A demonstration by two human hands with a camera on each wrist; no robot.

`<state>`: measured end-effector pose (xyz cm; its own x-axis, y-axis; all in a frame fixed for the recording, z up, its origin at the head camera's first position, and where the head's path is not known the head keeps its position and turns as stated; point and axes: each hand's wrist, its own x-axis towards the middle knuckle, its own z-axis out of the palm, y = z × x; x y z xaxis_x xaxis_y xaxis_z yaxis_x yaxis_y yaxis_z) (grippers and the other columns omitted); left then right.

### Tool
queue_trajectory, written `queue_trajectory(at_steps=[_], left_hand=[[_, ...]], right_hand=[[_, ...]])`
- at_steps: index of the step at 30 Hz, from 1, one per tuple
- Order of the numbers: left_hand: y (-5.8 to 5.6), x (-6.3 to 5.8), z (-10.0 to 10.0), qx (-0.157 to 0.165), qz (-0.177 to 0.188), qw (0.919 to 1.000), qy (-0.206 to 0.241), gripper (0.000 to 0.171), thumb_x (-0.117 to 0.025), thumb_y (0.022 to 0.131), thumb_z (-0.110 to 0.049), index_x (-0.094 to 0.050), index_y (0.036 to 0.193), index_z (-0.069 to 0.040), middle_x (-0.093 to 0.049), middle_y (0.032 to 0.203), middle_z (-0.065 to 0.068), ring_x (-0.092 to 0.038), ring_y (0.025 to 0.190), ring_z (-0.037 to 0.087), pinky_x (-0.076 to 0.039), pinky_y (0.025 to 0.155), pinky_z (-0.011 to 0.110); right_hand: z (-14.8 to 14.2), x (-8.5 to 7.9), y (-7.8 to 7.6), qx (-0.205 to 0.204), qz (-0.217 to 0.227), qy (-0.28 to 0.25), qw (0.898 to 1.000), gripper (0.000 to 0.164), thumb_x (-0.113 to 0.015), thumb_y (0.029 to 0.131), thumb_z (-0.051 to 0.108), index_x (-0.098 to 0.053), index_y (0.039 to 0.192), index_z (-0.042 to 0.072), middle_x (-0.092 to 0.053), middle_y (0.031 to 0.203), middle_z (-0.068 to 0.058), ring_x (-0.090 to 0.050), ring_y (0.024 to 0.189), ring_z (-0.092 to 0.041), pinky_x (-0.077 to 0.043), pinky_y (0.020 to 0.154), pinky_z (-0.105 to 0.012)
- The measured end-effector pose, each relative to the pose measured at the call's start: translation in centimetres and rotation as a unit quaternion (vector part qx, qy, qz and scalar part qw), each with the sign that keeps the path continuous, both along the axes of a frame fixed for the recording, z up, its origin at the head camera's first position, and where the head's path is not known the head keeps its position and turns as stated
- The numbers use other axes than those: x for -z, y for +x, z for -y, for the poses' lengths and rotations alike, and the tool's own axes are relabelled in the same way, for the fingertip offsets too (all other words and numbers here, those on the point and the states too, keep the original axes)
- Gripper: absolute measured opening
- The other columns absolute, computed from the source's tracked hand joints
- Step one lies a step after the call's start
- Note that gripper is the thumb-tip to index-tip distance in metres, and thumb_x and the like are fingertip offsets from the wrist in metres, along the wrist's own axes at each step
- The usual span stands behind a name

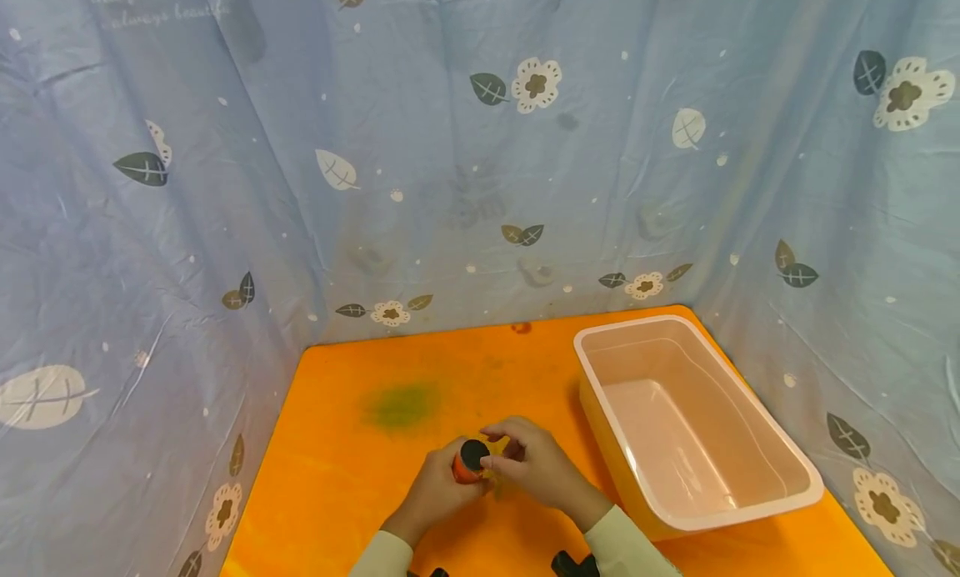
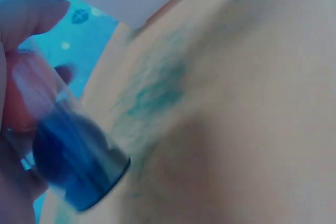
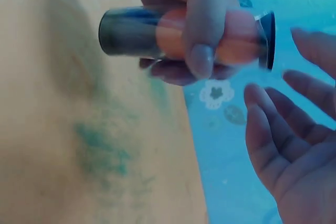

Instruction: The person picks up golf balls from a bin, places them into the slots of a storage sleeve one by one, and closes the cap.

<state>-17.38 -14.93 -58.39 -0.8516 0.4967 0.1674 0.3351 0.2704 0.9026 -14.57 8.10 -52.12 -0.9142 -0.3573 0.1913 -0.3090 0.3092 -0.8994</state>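
My left hand [image 1: 437, 489] grips a clear tube around its middle, holding it above the table. The tube has a black cap [image 1: 474, 453] facing up in the head view. Through the clear wall, the left wrist view shows an orange ball-like shape and a dark blue rounded one [image 2: 68, 153] at the lower end. In the right wrist view the left thumb lies across the tube's orange part [image 3: 239, 38]. My right hand [image 1: 543, 464] is beside the capped end, its fingers spread and lightly bent. A gap separates them from the cap in the right wrist view.
A pale plastic bin [image 1: 615, 410] stands on the orange table [image 1: 337, 469] to the right, close to the right forearm. A green stain [image 1: 405, 404] marks the table beyond the hands. Blue patterned curtains [image 1: 450, 143] enclose the table at the back and sides.
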Motion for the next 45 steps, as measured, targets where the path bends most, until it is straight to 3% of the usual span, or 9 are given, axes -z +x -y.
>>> queue_trajectory(at_steps=[7, 12, 20, 28, 32, 38, 45], left_hand=[[-0.4, 0.1, -0.5, -0.075, -0.035, 0.9958, -0.039, 0.041, -0.097, 0.087, -0.033, -0.072, 0.12, -0.03, -0.062, 0.11, -0.009, -0.058, 0.101, 0.017, -0.052, 0.088, 0.044], [-0.8, 0.1, -1.1, -0.093, 0.004, 0.9951, -0.034, 0.046, -0.098, 0.084, -0.039, -0.071, 0.12, -0.025, -0.063, 0.111, -0.008, -0.057, 0.106, 0.021, -0.049, 0.092, 0.051], [-2.2, 0.7, -2.0, -0.084, 0.034, 0.9958, -0.014, 0.048, -0.097, 0.087, -0.025, -0.069, 0.124, -0.015, -0.063, 0.108, -0.002, -0.063, 0.1, 0.021, -0.053, 0.089, 0.047], [-2.6, 1.3, -2.5, -0.068, 0.009, 0.9967, -0.042, 0.048, -0.097, 0.087, -0.024, -0.069, 0.123, -0.008, -0.062, 0.103, -0.004, -0.064, 0.093, 0.016, -0.055, 0.085, 0.041], [-2.6, 1.7, -2.6, -0.056, 0.014, 0.9973, -0.045, 0.047, -0.096, 0.088, -0.025, -0.07, 0.122, -0.007, -0.062, 0.103, -0.004, -0.063, 0.092, 0.017, -0.054, 0.084, 0.041], [-2.4, 2.2, -2.4, -0.042, 0.082, 0.9956, -0.014, 0.047, -0.095, 0.09, -0.022, -0.068, 0.123, -0.003, -0.067, 0.103, 0.006, -0.066, 0.09, 0.023, -0.054, 0.081, 0.041], [-2.2, 2.2, -2.3, -0.016, 0.172, 0.9848, 0.014, 0.066, -0.09, 0.096, -0.03, -0.056, 0.147, -0.006, -0.065, 0.13, 0.014, -0.065, 0.115, 0.027, -0.054, 0.096, 0.053]], right_hand=[[-2.0, 2.9, 0.1, 0.115, 0.0, -0.008, 0.993, 0.019, -0.076, 0.105, 0.011, -0.077, 0.124, 0.013, -0.068, 0.112, -0.002, -0.062, 0.076, -0.02, -0.054, 0.067, -0.029], [-3.3, 5.6, 0.4, 0.138, 0.027, -0.015, 0.99, 0.01, -0.074, 0.105, 0.007, -0.077, 0.115, 0.008, -0.068, 0.107, -0.003, -0.061, 0.076, -0.02, -0.054, 0.069, -0.029], [-3.8, 7.7, 1.5, 0.138, 0.067, -0.037, 0.988, 0.009, -0.073, 0.106, 0.007, -0.076, 0.11, -0.001, -0.07, 0.103, -0.004, -0.059, 0.071, -0.013, -0.053, 0.065, -0.028], [-3.8, 8.0, 1.6, 0.142, 0.066, -0.046, 0.987, 0.008, -0.075, 0.105, 0.007, -0.077, 0.108, 0.001, -0.07, 0.099, -0.002, -0.059, 0.069, -0.011, -0.052, 0.065, -0.028], [-3.8, 8.2, 1.7, 0.15, 0.062, -0.056, 0.985, 0.007, -0.076, 0.104, 0.008, -0.077, 0.108, 0.001, -0.07, 0.099, -0.001, -0.057, 0.068, -0.01, -0.051, 0.064, -0.027], [-3.7, 8.2, 1.6, 0.154, 0.069, -0.056, 0.984, 0.007, -0.075, 0.104, 0.008, -0.078, 0.108, 0.003, -0.071, 0.1, -0.001, -0.058, 0.069, -0.011, -0.052, 0.064, -0.028], [-3.0, 6.8, 1.2, 0.14, 0.11, -0.058, 0.982, 0.021, -0.074, 0.107, 0.02, -0.077, 0.114, 0.001, -0.072, 0.103, -0.004, -0.063, 0.081, -0.02, -0.054, 0.069, -0.03]])
